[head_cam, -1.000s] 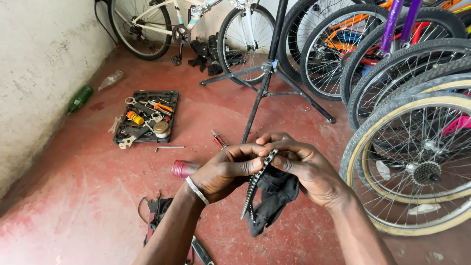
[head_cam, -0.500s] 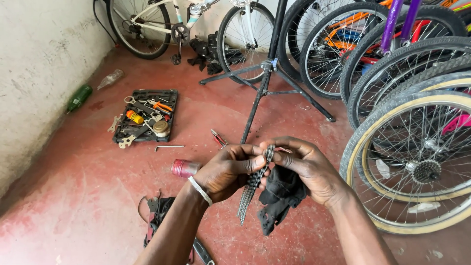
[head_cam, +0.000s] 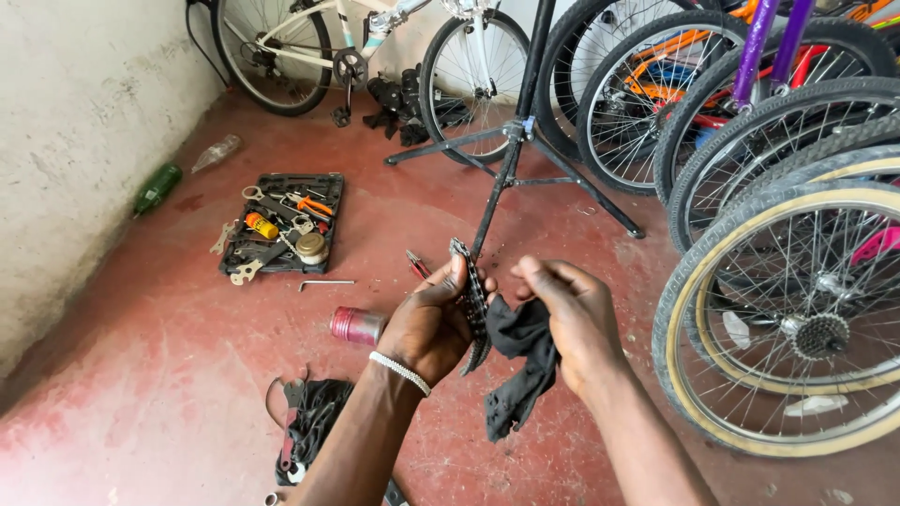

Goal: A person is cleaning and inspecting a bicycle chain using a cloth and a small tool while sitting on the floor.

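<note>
A bicycle chain (head_cam: 472, 305) is pinched between thumb and fingers of the left hand (head_cam: 429, 323), and a black rag (head_cam: 520, 361) is gripped in the closed right hand (head_cam: 572, 314), just beside the chain and apparently touching it. Far to the left of the hands a pale wall (head_cam: 66, 159) is met by the red floor (head_cam: 159, 375), with a green bottle (head_cam: 155, 187) lying along that edge. A tool tray (head_cam: 281, 225) is set well apart, up and left of the hands; bare floor is seen between. A red can (head_cam: 356, 325) lies just left of the left hand. Beyond the hands stands a repair stand (head_cam: 511, 150). To the right, the room is closed off by a cream-tyred wheel (head_cam: 797, 328) near the right hand.
</note>
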